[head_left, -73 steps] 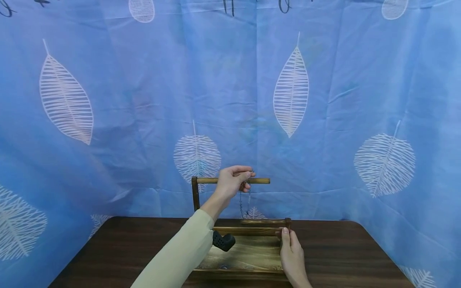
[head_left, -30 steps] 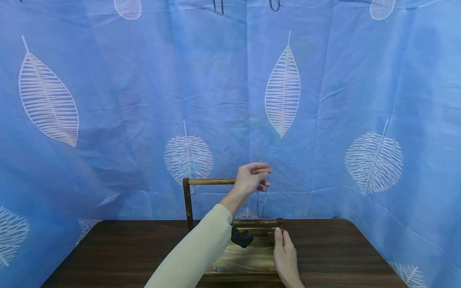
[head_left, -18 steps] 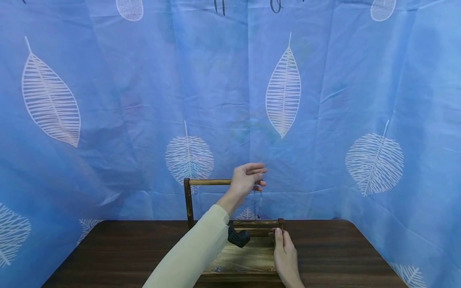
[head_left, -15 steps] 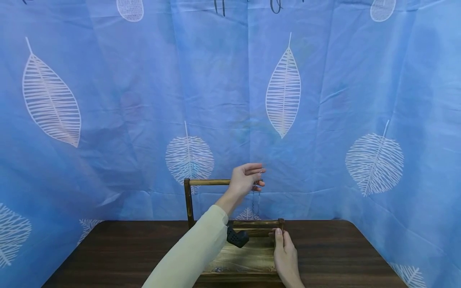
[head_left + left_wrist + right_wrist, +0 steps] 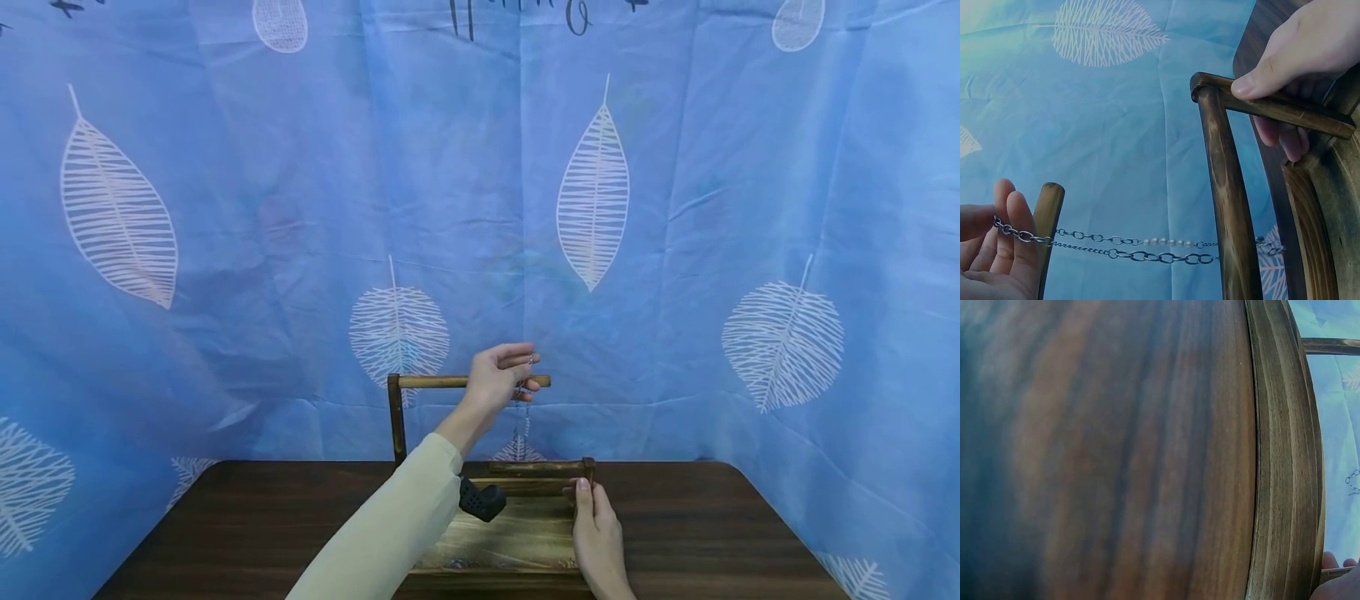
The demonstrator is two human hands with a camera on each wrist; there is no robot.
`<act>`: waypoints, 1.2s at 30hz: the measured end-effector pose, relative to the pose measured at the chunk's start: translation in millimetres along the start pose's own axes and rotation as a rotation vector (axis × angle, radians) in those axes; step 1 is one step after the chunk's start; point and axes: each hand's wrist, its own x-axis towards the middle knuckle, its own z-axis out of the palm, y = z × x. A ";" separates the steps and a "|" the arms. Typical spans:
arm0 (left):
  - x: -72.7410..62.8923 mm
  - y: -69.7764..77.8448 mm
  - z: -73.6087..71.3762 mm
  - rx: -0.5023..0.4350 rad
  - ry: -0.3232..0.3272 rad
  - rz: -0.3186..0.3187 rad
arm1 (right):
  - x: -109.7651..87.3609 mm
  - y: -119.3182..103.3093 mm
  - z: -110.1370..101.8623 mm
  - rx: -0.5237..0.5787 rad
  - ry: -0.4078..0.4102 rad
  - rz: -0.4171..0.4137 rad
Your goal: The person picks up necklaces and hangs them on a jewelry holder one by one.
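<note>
My left hand (image 5: 495,379) pinches a silver chain necklace (image 5: 1169,256) with a short row of white pearls. The chain hangs down in a loop beside the free end of the upper wooden bar (image 5: 435,382). In the left wrist view one strand crosses in front of that bar's end; whether the loop encircles the bar I cannot tell. My right hand (image 5: 598,533) grips the right end of a wooden jewelry stand (image 5: 517,533), thumb on the short side arm (image 5: 1291,109) of its lower bar (image 5: 1229,187). The necklace's lower end is partly behind the lower bar in the left wrist view.
The stand has a shallow tray base and a tall post (image 5: 397,425) at left. It sits on a dark wood table (image 5: 690,525), before a blue leaf-print curtain (image 5: 480,167). A black wrist device (image 5: 482,500) hangs below my left sleeve.
My left hand first carried the necklace right, past the upper bar's end, then came back left, uncovering the tip of the bar. My right hand keeps its grip on the stand.
</note>
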 end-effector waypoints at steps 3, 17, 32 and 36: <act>-1.6 0.6 -2.5 0.005 0.007 0.001 | 0.2 0.2 -0.1 0.002 0.000 -0.004; -12.9 6.8 -19.8 -0.016 0.008 0.017 | -0.9 -0.8 -0.6 0.019 -0.024 0.006; -19.9 5.1 -38.9 -0.017 0.037 0.024 | 0.5 2.4 -1.4 0.017 -0.023 0.010; -22.6 5.9 -45.7 -0.012 0.047 0.026 | 0.5 2.8 -1.4 0.016 -0.020 0.006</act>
